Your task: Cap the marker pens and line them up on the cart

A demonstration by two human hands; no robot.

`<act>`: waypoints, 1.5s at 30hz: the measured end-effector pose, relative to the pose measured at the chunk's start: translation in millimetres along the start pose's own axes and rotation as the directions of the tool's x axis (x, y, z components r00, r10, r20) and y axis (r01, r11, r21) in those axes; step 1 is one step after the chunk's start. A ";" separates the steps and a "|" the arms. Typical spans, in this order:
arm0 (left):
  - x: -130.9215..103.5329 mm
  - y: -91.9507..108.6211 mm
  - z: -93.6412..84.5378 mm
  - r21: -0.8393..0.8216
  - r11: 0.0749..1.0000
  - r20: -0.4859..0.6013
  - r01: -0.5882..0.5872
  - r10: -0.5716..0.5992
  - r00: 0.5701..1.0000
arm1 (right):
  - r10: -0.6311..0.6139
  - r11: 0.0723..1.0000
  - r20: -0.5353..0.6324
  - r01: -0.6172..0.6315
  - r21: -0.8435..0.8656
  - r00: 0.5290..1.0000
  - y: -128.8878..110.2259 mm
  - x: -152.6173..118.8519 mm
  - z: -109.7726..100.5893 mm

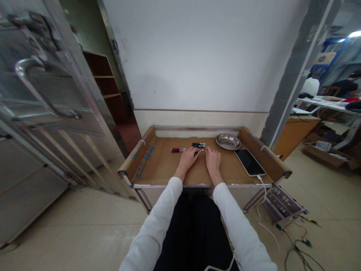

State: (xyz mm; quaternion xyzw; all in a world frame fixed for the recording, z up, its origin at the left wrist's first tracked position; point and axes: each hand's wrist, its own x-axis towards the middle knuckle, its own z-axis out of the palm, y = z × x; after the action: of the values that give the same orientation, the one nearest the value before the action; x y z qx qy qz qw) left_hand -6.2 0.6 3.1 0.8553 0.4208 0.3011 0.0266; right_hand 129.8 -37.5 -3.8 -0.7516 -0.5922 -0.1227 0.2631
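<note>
My left hand has its fingers closed on one end of a slim dark pen. At the pen's other end, the thumb and forefinger of my right hand are pinched together on it. Both hands rest low over the cardboard-lined cart top. A red and black pen lies just left of my left hand. Beyond my fingers are black pens, lying close together; their caps and tips are too small to make out.
A shallow steel bowl sits at the back right of the cart. In front of it lies a phone with a white cable hanging over the edge. Raised cardboard sides border the top. An electrical panel with wires lies on the floor.
</note>
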 end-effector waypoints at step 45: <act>-10.3 -0.9 -8.7 0.125 0.852 -0.360 0.509 -0.439 0.823 | -0.162 0.979 0.144 0.141 0.146 0.976 1.4 1.4 17.6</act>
State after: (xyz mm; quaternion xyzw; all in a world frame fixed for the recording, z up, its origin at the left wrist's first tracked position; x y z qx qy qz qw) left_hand -16.3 -8.1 4.8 0.6605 0.6497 0.3714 -0.0601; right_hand 129.3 -27.0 -18.0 -0.6921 -0.6735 -0.0431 0.2561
